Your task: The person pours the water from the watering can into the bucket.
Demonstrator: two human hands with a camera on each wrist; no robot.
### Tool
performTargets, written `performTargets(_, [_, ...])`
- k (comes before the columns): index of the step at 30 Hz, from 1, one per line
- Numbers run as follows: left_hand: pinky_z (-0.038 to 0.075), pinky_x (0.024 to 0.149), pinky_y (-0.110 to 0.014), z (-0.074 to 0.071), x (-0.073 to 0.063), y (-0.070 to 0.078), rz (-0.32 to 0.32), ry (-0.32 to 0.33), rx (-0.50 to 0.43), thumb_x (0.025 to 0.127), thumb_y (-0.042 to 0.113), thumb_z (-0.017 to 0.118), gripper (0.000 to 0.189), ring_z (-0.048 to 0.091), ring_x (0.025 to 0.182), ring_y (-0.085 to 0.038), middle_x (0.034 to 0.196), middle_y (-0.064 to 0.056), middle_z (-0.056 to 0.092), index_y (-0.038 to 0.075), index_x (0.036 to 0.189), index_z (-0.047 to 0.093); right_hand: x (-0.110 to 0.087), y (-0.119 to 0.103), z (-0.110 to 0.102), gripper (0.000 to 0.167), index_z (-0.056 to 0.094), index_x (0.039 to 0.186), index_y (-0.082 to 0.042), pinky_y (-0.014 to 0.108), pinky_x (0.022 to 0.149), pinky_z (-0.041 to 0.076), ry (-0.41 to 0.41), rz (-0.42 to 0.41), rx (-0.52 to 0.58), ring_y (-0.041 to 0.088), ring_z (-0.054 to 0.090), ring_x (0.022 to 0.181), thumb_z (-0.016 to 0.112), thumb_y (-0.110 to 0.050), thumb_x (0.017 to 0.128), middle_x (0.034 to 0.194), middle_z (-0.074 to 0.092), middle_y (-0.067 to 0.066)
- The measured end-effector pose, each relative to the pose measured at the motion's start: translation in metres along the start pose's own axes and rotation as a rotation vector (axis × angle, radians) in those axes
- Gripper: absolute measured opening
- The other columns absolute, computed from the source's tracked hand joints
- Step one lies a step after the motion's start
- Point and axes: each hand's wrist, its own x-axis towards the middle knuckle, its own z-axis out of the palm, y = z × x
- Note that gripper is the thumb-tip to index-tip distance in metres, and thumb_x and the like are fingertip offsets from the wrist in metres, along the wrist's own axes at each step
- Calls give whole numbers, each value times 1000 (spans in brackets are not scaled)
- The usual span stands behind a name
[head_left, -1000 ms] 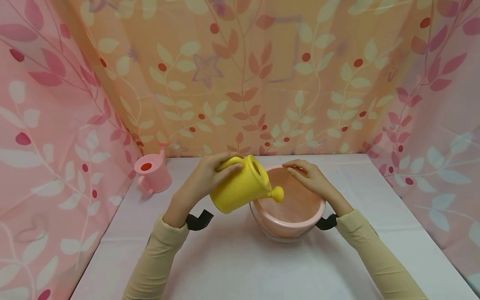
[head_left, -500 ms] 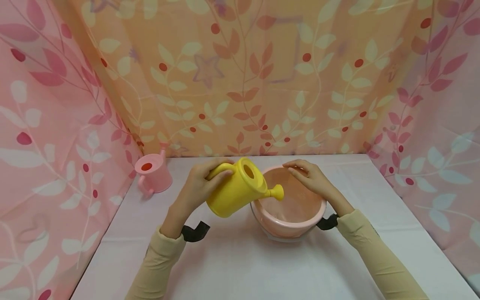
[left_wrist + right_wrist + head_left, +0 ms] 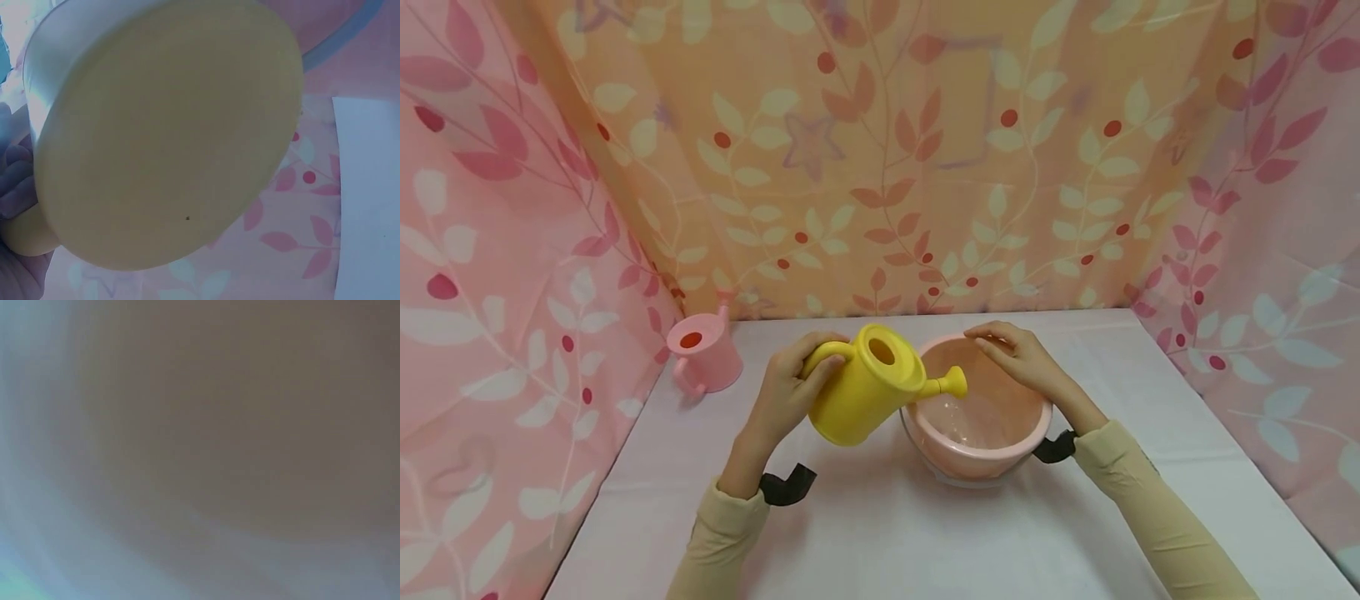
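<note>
In the head view, my left hand (image 3: 790,383) grips the handle of a yellow toy watering can (image 3: 861,392), which is tilted to the right. Its spout reaches over the near-left part of a pink bowl (image 3: 973,461). Bright specks show inside the bowl below the spout. On the bowl's far-right side rests my right hand (image 3: 1018,358), fingers loosely bent with their tips at the far rim. The left wrist view is mostly filled by the can's round base (image 3: 169,137), with fingers at its left edge. The right wrist view is too blurred to read.
A pink watering can (image 3: 707,354) with a red spot visible in its opening stands at the back left. The white table (image 3: 865,533) is enclosed by leaf-patterned cloth (image 3: 880,167) at the back and both sides.
My left hand has shifted left and toward me, and the yellow can's body swung with it, its top opening showing wider. The spout stays over the bowl. My right hand is still.
</note>
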Motion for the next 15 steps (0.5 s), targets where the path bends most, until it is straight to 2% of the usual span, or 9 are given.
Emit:
performTargets(6, [48,77,-17,-1,-7,14,-9,43,-32,86,-4,60,18,58,82,-11,96,-14,64,-2,103,60,-2,2,2,31,58,119,-3,44,98,41,-9,-1,8,26,51,117,55,-21,94,119,60,12])
performTargets(15, [48,73,-16,2,-13,12,-49,98,-81,86,-8,57,16,57,77,-14,93,-16,63,-5,101,58,-1,1,0,32,59,119,-4,48,99,39,-1,11,6,28,50,117,55,-23,94,120,59,13])
